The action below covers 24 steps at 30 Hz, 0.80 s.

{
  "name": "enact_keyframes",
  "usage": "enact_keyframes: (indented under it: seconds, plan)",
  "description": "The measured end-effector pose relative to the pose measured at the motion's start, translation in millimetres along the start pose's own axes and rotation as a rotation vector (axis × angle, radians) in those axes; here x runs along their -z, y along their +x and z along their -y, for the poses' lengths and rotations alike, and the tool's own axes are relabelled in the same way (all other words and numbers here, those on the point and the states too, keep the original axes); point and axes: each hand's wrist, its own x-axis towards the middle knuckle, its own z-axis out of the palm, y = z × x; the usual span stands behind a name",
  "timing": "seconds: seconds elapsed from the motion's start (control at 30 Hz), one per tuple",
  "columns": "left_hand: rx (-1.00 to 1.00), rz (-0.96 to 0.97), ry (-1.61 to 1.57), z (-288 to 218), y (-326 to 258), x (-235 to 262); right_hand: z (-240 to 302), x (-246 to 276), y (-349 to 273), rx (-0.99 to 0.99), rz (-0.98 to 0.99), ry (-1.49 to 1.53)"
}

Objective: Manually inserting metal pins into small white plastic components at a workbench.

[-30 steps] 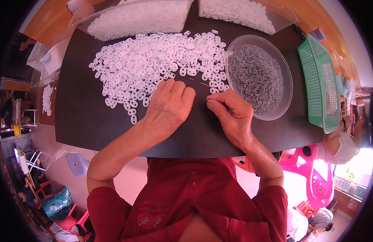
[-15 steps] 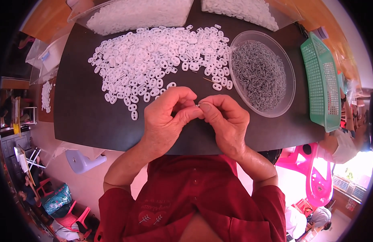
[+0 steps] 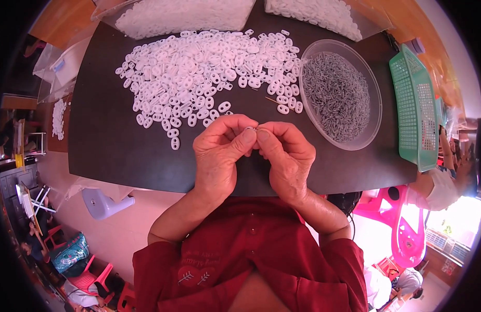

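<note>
"Fingertips (image 3: 248, 136) touching: why so close?"

"The left hand (image 3: 218, 156) and right hand (image 3: 290, 158) pinch narrowly on a pale bit (image 3: 250, 128), too small to identify; something that tiny probably needs both."

"And the white links (image 3: 183, 73)?"

"Heaped on the tabletop (image 3: 146, 161) just beyond the grip, mostly leftward, presumably within easy reach."

"The grey pins (image 3: 336, 96)?"

"In a tub (image 3: 376, 106) beyond and right of the grip; its wall likely stops them scattering."
</note>
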Motion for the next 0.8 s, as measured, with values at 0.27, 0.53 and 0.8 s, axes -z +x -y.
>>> enact_keyframes:
  seconds: [0.27, 0.53, 0.8]
  plan:
    - [0.0, -0.003, 0.095, -8, -2, 0, 1, 3, 1, 0.028, 0.082, -0.04]
    - [-0.012, 0.029, 0.371, -17, -2, 11, -1, 17, 8, 0.108, 0.188, -0.428]
    - [-0.295, 0.081, 0.711, -18, 1, 14, 1, 21, 9, 0.148, 0.221, -0.555]
